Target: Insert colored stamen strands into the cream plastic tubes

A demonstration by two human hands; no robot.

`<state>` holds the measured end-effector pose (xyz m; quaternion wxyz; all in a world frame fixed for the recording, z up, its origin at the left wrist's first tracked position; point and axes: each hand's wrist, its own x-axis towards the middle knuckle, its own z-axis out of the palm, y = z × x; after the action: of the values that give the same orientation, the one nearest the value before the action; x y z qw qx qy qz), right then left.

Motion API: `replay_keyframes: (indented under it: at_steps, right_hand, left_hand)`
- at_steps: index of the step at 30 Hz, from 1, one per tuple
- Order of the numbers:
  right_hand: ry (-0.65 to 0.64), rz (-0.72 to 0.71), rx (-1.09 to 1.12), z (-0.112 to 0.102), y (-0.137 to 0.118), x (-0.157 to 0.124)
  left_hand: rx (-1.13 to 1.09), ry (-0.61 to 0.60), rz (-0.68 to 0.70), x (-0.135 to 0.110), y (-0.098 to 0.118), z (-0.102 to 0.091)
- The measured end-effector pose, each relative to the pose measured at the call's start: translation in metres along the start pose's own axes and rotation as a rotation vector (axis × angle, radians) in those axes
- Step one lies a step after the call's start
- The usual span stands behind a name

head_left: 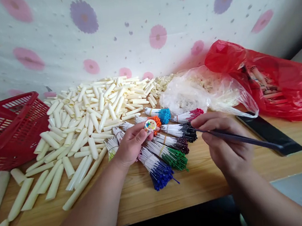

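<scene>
My left hand (131, 143) is closed around a small round cream cap (150, 125) with coloured dots on its face, held above bundles of white sticks with coloured tips. Those bundles fan out on the wooden table (199, 180): blue (158, 169), green (172, 156), black (182, 131), orange (154, 120), light blue (161, 114) and red (191, 115). My right hand (223, 140) pinches a long dark slender tool (243, 139), whose tip points toward the black bundle.
A big heap of cream tubes (90, 113) covers the table's left and back. A red plastic basket (5, 128) stands at far left. A clear plastic bag (206, 91) and a red plastic bag (274, 78) lie at the right, with a dark flat strip (270, 134) beneath.
</scene>
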<state>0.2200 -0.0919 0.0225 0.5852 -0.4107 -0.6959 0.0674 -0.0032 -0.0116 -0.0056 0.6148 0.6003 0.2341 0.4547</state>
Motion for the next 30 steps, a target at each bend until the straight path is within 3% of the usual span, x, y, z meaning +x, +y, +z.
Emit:
replay_keyframes:
  at_steps: [3, 7, 11, 16, 22, 24, 30]
  right_hand:
    - [-0.161, -0.021, -0.312, -0.028, 0.026, -0.026]
    - [-0.516, 0.19, -0.677, -0.063, 0.05, -0.065]
    - [-0.576, 0.233, -0.759, -0.073, 0.057, -0.083]
    - [-0.455, 0.144, -0.665, -0.056, 0.044, -0.067]
    - [-0.377, 0.023, -0.39, -0.007, 0.011, -0.051]
    - [-0.392, 0.044, -0.373, 0.006, 0.003, -0.049]
    - [-0.603, 0.073, -0.506, 0.027, -0.01, -0.044]
  left_hand:
    - [0.022, -0.038, 0.046, 0.001, 0.0, 0.001]
    - [0.003, -0.055, 0.091, 0.002, 0.0, 0.005]
    - [-0.008, -0.041, 0.107, 0.003, -0.001, 0.01]
    - [-0.046, -0.05, 0.08, 0.002, -0.003, 0.015]
    - [0.023, -0.149, 0.09, -0.001, 0.001, 0.012]
    - [0.108, -0.133, 0.085, -0.002, 0.003, 0.012]
    - [0.362, -0.091, 0.081, -0.004, 0.008, 0.016]
